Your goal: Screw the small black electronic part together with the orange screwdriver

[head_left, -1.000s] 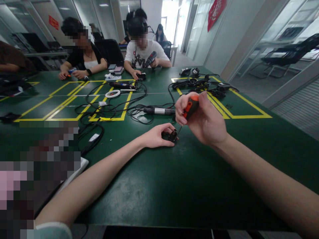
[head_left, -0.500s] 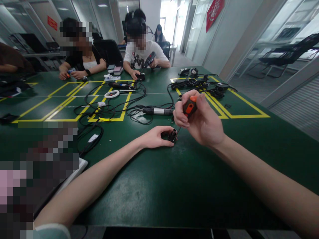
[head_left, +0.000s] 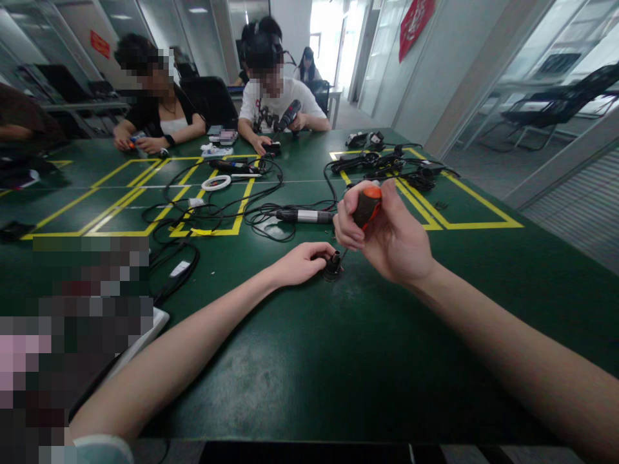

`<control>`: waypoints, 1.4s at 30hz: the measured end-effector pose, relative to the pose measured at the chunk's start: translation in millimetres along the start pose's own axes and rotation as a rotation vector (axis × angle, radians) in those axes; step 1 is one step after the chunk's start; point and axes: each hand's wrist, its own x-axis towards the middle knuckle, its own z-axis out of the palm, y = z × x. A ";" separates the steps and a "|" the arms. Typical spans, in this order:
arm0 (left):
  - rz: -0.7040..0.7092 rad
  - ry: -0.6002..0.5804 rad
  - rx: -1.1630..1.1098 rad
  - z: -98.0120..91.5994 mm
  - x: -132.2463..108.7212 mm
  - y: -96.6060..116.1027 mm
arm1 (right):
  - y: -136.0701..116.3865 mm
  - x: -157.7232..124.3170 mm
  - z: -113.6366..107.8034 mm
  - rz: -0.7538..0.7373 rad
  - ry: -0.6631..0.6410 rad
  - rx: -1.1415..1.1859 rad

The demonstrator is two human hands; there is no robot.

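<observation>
My right hand [head_left: 389, 235] is closed around the orange and black handle of a screwdriver [head_left: 368, 205]. Its thin shaft slants down to the left, and the tip reaches a small black round-based part [head_left: 332, 269] with a short upright stem. Exactly where the tip meets the part is too small to see. My left hand [head_left: 302, 263] grips this part from the left, thumb and fingers pressed against its side, while it stands on the green table [head_left: 290, 361].
Beyond my hands lies a black and silver cylindrical tool [head_left: 304, 216] with coiled cables. A white tape ring [head_left: 216, 183] and a heap of black cables [head_left: 372, 161] lie farther back. Across the table a person [head_left: 285, 106] holds a power drill [head_left: 290, 116]; another sits to the left.
My left thumb has shifted up and inward against the black part, uncovering its round base. The screwdriver handle has turned in my right hand.
</observation>
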 end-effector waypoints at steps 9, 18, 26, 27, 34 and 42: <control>0.018 0.031 0.060 0.2 0.8 -4.5 | -1.2 -0.4 1.4 0.037 -0.023 -0.008; 0.017 0.003 -0.007 -1.5 -1.3 -2.3 | 1.9 -3.9 0.3 -0.009 -0.028 0.060; 0.030 -0.064 -0.111 -1.2 -5.5 3.0 | -1.2 -1.0 1.0 0.016 -0.017 0.013; 0.030 -0.062 -0.103 -0.5 -5.9 3.2 | -1.7 -0.5 1.0 0.021 -0.024 0.010; 0.017 -0.017 0.015 0.4 -6.5 3.6 | 0.4 -3.3 -0.1 -0.003 -0.024 0.038; -0.073 0.079 0.029 -1.4 -5.1 5.4 | -1.4 -3.3 -0.9 0.022 -0.028 0.026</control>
